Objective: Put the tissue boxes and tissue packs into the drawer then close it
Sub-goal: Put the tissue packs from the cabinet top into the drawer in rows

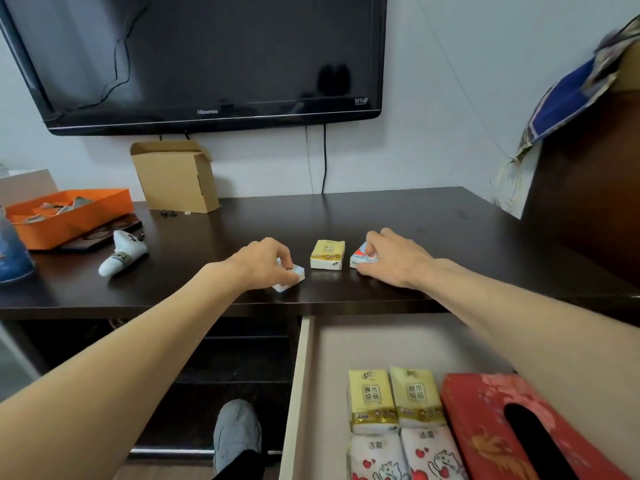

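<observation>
Three small tissue packs sit near the front edge of the dark table [433, 220]. My left hand [263, 263] grips a white pack [294, 276] from above. A yellow pack [327, 255] lies free in the middle. My right hand [391, 258] closes over a white pack with red and blue print [360, 258]. Below, the drawer [304, 375] stands open. Inside it lie two yellow packs [394, 398], two white packs with red hearts [405, 457] and a red tissue box [502, 427].
On the table's left stand an orange tray [69, 216], a white sock-like object [123, 254] and an open cardboard box [176, 174]. A black TV [207, 57] hangs on the wall above. A dark cabinet [588, 202] rises at the right. My grey shoe [237, 434] shows below.
</observation>
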Tool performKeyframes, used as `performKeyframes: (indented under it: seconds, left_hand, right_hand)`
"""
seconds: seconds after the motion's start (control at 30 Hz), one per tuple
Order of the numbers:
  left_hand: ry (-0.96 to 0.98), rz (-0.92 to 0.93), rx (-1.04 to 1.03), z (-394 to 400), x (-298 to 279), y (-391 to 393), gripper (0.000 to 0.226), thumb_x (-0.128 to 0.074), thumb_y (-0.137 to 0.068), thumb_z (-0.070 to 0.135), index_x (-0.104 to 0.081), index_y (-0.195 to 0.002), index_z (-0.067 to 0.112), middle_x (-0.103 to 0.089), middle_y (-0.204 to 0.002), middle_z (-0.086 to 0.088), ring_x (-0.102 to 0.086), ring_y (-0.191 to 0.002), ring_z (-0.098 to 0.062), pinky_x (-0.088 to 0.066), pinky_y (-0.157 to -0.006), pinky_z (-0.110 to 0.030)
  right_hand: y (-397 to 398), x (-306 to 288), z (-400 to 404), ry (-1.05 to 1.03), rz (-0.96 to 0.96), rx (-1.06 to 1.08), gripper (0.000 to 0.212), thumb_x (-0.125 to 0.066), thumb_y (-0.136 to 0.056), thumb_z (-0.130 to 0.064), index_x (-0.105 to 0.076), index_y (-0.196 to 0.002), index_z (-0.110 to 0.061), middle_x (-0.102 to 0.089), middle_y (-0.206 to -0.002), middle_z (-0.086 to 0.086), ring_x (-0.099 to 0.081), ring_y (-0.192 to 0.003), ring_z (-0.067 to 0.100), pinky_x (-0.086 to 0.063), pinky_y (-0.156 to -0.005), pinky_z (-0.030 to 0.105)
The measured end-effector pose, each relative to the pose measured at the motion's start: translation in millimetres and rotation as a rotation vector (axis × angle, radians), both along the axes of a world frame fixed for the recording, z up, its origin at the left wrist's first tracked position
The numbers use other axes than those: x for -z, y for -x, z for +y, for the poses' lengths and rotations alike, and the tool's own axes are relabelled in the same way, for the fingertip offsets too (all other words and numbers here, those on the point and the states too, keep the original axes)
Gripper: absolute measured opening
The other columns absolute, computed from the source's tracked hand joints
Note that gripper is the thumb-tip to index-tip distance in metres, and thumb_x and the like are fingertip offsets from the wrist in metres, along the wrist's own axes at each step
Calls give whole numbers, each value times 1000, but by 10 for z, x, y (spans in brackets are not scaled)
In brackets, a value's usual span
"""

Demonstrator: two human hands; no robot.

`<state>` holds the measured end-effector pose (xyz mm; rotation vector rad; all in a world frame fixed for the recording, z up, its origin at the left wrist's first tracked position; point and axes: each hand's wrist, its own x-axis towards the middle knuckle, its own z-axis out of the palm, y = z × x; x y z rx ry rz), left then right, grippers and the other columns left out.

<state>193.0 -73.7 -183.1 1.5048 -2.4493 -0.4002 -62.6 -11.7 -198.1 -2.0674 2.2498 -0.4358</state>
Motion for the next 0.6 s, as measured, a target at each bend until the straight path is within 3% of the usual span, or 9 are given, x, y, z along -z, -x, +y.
performKeyframes:
  seconds: [0.17, 0.27, 0.43, 0.53, 0.6]
  left_hand:
    - [26, -1, -10, 305, -14, -49, 17, -73, -79, 41, -71, -91, 30, -66, -111, -5, -61, -96, -25, -46, -76, -33]
    - [61, 17, -2, 565, 38, -132, 21, -71, -79, 47, -68, -96, 35, -67, -112, -2, -62, -95, -23, -48, -77, -34]
    - [79, 175, 94, 1265, 143, -306, 45, -71, -68, 61, -58, -108, 46, -67, -109, 17, -65, -93, -7, -57, -77, -31]
    - [-64, 289, 223, 1709, 173, -313, 54, -76, -65, 59, -54, -113, 47, -68, -110, 22, -65, -102, 1, -57, -84, -27]
    - [-151, 283, 300, 1956, 206, -289, 58, -82, -67, 50, -52, -117, 47, -66, -114, 23, -62, -108, 2, -57, -87, -27]
  right_hand:
    - [29, -61, 401, -23, -19, -69, 30, -67, -89, -47, -51, -98, -24, -50, -112, 3, -57, -97, 28, -50, -83, 43]
    - [53, 3, 673, 44, -77, -92, 28, -69, -89, -45, -53, -105, -29, -47, -113, -2, -57, -94, 25, -49, -79, 39]
    - [42, 125, 1270, 118, -376, -101, 71, -78, -79, -43, -47, -142, -34, -49, -133, -9, -57, -115, 13, -50, -89, 31]
    - [-9, 138, 1671, 21, -455, -164, 67, -82, -78, -36, -51, -137, -38, -59, -133, -14, -60, -118, 6, -54, -98, 33]
    - [-63, 147, 1942, -54, -467, -221, 62, -85, -73, -36, -54, -126, -41, -64, -123, -19, -65, -112, 1, -58, -94, 32]
